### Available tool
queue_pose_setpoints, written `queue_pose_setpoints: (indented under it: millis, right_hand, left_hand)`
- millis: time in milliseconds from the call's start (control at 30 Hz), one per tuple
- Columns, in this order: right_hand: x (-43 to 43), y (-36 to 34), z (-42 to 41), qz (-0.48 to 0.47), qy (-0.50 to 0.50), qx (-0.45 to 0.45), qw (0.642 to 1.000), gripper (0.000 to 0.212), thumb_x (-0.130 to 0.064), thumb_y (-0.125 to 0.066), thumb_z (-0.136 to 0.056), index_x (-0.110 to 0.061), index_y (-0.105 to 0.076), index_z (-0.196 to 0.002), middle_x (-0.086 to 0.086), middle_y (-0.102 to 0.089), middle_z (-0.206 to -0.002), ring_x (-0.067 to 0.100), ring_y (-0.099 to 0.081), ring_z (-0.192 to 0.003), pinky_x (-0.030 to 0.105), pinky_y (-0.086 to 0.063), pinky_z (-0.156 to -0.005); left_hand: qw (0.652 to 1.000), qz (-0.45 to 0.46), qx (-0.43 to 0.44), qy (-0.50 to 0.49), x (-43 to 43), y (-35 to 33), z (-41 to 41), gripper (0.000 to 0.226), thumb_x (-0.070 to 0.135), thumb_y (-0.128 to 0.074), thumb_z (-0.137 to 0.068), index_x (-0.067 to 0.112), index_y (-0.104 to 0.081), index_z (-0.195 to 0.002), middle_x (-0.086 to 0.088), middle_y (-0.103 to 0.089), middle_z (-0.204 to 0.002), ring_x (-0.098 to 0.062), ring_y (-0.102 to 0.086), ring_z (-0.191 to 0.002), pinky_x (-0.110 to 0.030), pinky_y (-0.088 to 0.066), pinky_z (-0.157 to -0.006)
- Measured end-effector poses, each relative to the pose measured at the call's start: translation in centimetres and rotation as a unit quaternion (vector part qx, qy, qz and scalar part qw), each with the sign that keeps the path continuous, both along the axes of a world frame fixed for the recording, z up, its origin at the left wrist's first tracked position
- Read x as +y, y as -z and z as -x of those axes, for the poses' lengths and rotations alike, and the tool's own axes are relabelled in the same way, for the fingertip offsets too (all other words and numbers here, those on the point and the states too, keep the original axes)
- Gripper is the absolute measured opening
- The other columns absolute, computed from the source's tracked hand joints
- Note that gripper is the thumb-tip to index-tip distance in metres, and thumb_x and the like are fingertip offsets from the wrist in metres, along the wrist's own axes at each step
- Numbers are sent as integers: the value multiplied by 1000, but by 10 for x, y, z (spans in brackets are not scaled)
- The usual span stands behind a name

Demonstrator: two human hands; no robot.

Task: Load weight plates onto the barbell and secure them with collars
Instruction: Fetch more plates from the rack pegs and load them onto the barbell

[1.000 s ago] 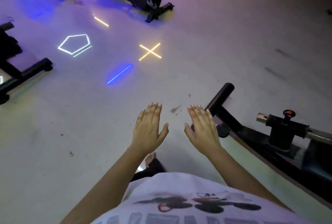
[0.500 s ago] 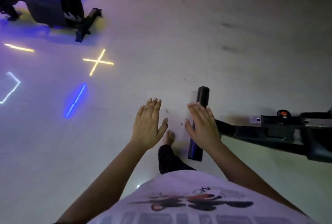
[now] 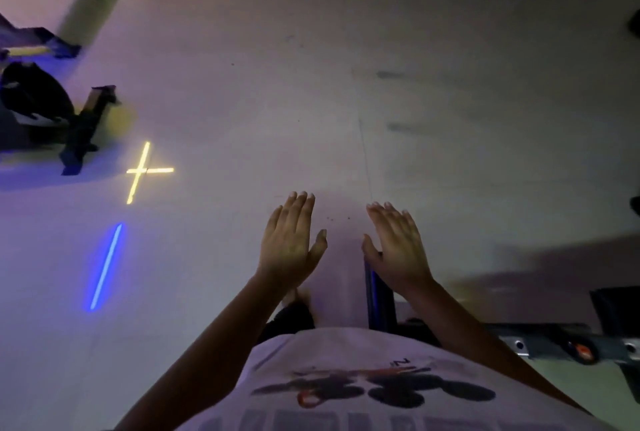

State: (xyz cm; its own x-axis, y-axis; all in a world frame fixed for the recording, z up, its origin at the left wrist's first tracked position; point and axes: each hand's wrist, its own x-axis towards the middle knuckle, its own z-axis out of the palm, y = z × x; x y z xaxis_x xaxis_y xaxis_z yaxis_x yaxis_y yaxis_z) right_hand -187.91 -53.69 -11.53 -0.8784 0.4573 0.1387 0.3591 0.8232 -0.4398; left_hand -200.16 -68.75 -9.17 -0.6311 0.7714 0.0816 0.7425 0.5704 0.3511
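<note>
The left hand [image 3: 290,243] is held out flat in front of the person, with its back up. Its fingers lie close together and the thumb sticks out to the side. It holds nothing. The right hand [image 3: 398,247] is held out the same way, just beside the left one, with a small gap between them. It is flat and holds nothing too. Both hands are up in the air over the pale floor [image 3: 450,50]. No weight plates, barbell or collars can be seen here, so I cannot tell where they are. Under the right hand there is a dark round bar [image 3: 375,295] that lies low by the floor, and the hand hides its top end. I cannot tell if the hand touches it. The bar joins a dark metal frame [image 3: 540,340] that runs off to the right, with a small red and black knob [image 3: 581,349] on it. A bare foot [image 3: 299,295] peeks out below the left hand. The person wears a white shirt [image 3: 346,378] with a dark picture on it. On the floor to the left there is a glowing yellow cross [image 3: 143,171] and a glowing blue line [image 3: 104,266] below it. A black gym machine [image 3: 79,133] stands at the far left, well apart from the hands.
</note>
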Motion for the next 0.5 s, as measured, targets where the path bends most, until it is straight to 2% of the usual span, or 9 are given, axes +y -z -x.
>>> queue_pose_setpoints:
  millis: [100, 233, 500]
  right_hand:
    - [54, 5, 45, -8, 41, 3, 999, 48, -22, -49, -85, 0, -49, -128, 17, -53, -132, 34, -43, -127, 46, -18, -109]
    - [134, 6, 110, -19, 100, -1, 995, 48, -23, -48, -86, -2, -48, -129, 16, -52, -133, 32, -42, -128, 45, -18, -110]
    - [296, -11, 215, -35, 214, -14, 976, 46, -23, -52, -90, -4, -45, -131, 15, -50, -135, 30, -40, -130, 44, -20, -110]
  left_hand:
    - [999, -2, 6, 51, 62, 9, 57, 58, 33, -38, -90, -4, -36, -134, -23, -42, -139, -36, -33, -133, -50, -31, -108]
    - [995, -15, 8, 103, 159, 17, 140, 59, 34, -38, -90, 1, -30, -138, -19, -36, -144, -31, -26, -137, -43, -20, -111]
    - [974, -17, 8, 226, 362, 1, 264, 58, 33, -40, -89, 0, -32, -137, -21, -39, -142, -33, -31, -134, -45, -22, -110]
